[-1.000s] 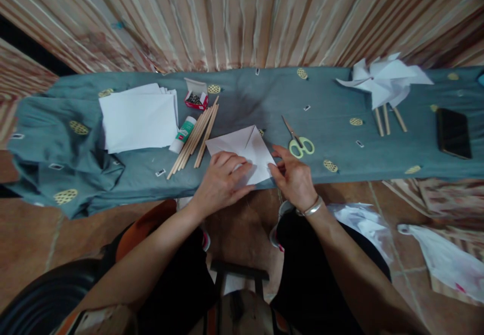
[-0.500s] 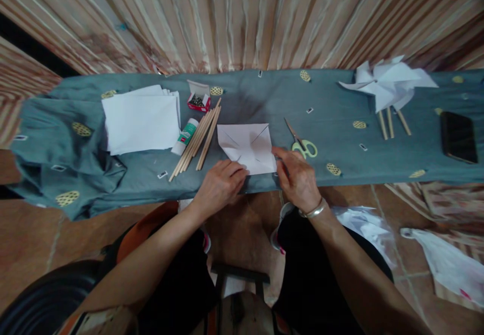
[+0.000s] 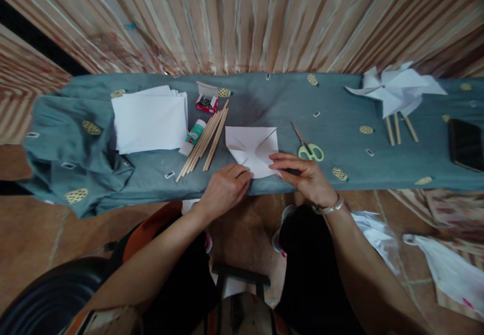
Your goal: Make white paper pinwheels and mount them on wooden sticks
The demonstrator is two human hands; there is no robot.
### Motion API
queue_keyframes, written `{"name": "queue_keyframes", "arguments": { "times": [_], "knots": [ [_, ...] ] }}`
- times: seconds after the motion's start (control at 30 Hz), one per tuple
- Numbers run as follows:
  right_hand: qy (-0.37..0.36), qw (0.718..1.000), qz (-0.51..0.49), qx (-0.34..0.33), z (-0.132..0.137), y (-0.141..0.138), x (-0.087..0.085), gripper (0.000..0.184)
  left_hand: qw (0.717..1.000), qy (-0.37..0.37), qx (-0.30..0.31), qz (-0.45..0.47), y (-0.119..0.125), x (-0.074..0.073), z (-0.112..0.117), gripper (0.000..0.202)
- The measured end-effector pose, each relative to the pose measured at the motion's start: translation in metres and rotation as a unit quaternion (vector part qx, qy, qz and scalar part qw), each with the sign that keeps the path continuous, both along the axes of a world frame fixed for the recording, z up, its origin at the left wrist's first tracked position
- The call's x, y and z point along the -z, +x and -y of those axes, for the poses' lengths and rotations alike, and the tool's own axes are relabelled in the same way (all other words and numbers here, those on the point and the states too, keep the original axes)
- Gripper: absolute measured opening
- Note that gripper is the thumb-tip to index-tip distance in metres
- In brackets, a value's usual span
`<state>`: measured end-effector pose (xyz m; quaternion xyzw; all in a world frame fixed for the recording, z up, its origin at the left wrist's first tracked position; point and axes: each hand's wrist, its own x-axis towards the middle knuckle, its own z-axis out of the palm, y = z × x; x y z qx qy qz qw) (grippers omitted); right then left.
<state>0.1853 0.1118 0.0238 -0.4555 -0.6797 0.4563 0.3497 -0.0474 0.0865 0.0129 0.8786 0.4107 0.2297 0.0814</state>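
Note:
A square sheet of white paper with slits running in from its corners lies near the table's front edge. The near corner on its left is pinched between the thumb and fingers of my left hand. At the paper's near right corner, my right hand has its fingers on top and its thumb at the edge, holding that corner. Just beyond my right hand are scissors with green handles, blades pointing away. Left of the paper lie several thin wooden sticks and a green and white glue stick.
A stack of white paper sits at the left, near a small red box of dark metal bits. Paper pinwheels on sticks and a black phone lie to the right on the green tablecloth. Striped curtain hangs behind.
My right hand has shifted from beside the paper's right edge onto its near right corner, which now bends slightly. My left hand keeps its pinch. The whole view has slid a little.

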Motion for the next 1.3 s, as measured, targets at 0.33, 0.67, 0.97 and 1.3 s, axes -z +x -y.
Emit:
{"name": "queue_keyframes", "arguments": {
  "times": [0.33,0.67,0.97,1.3],
  "knots": [
    [-0.052,0.995,-0.011,0.087,-0.007,-0.023,0.009,0.013,1.0,-0.016,0.01,-0.016,0.001,-0.003,0.001,0.017],
    [0.042,0.982,0.118,0.141,-0.008,-0.046,0.007,0.019,1.0,-0.021,0.002,0.006,0.004,-0.001,0.001,0.016],
    [0.091,0.966,0.192,0.15,-0.008,-0.054,0.009,0.019,0.999,-0.039,0.011,0.013,0.004,-0.003,0.001,0.025],
    [0.121,0.953,0.235,0.144,-0.008,-0.058,0.011,0.018,0.999,-0.036,0.02,0.006,0.004,-0.001,0.0,0.023]
  ]
}}
